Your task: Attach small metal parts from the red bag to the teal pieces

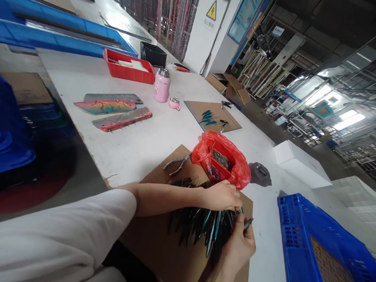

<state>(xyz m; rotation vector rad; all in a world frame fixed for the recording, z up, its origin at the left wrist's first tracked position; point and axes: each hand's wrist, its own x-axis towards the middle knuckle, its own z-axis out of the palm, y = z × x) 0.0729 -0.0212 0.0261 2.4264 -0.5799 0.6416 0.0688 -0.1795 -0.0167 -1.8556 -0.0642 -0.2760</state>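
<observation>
My right hand [239, 244] pinches a slender dark fishing lure [248, 225], whose tip sticks out past the fingers. Against it, my left hand [223, 196] is closed with the fingertips together; what they grip is too small to make out. Beneath both hands, a pile of slender black and blue-green lures [212, 229] lies on a brown cardboard sheet [162, 254]. Just beyond the left hand, a red plastic bag [240, 167] surrounds a red box holding many small metal pieces [221, 159]. Pliers [178, 163] rest on the cardboard left of the bag.
More blue lures [208, 117] lie on a second board [192, 105]. A pink bottle [162, 86], its cup lid [174, 103], a red tray [129, 73] and two painted hooked pieces [123, 119] stand farther back. On the right are a blue crate [293, 236] and white box [301, 163].
</observation>
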